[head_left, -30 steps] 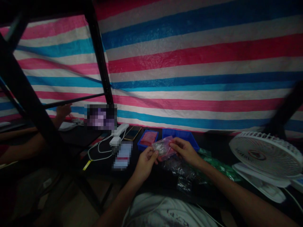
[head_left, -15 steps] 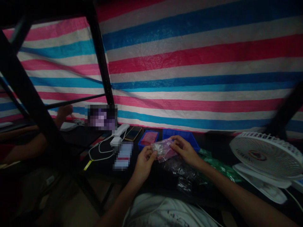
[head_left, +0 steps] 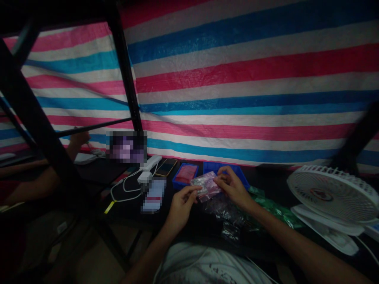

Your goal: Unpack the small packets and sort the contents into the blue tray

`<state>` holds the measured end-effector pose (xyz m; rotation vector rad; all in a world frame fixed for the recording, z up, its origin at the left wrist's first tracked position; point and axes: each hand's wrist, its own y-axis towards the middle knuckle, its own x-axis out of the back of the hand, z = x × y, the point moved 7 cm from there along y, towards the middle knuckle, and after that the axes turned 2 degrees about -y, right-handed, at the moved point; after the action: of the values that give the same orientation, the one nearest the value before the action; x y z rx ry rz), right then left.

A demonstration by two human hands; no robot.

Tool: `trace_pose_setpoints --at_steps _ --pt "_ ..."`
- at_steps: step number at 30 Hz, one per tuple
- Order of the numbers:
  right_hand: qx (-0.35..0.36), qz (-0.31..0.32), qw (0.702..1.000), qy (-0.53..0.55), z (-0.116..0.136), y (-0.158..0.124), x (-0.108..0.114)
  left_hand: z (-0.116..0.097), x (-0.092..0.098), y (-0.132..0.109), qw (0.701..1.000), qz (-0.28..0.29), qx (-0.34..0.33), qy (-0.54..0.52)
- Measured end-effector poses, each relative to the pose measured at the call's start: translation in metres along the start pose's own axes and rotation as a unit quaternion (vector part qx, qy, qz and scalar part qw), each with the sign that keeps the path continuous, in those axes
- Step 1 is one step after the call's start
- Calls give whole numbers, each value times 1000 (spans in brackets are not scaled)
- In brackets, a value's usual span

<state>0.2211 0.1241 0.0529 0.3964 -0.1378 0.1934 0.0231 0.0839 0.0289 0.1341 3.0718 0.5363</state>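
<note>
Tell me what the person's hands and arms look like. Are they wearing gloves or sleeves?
The left hand and right hand are bare, with no gloves. No sleeves cover the forearms. A white T-shirt with a dark print shows below them.

Glossy, crinkled clear plastic bag (head_left: 205, 186) — slightly sheeny woven plastic tarp (head_left: 237, 79) behind.

A tarp (head_left: 237, 79) runs in wide pink, white and blue stripes. Two bright blue trays (head_left: 225, 169) sit on the black worktop (head_left: 275, 177), one holding something red (head_left: 185, 173). The clear plastic bag (head_left: 205, 186) looks pinkish; a green bag (head_left: 275, 209) lies beside a white fan (head_left: 333, 193).
</note>
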Motion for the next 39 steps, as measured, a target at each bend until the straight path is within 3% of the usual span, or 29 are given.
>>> trace_pose_setpoints --at_steps 10,22,26,31,39 --pt "-6 11 998 -66 -6 3 7 5 7 1 998 -27 -27 -46" --pt "106 -13 984 -140 12 3 7 2 7 1 998 -45 -13 -40" --pt "79 -7 990 -116 8 3 5 6 13 2 997 -78 -12 -18" --pt "46 11 996 -75 7 1 1 1 18 1 992 -102 -58 34" --pt "13 15 999 -43 -4 1 1 4 7 1 996 -53 -14 -65"
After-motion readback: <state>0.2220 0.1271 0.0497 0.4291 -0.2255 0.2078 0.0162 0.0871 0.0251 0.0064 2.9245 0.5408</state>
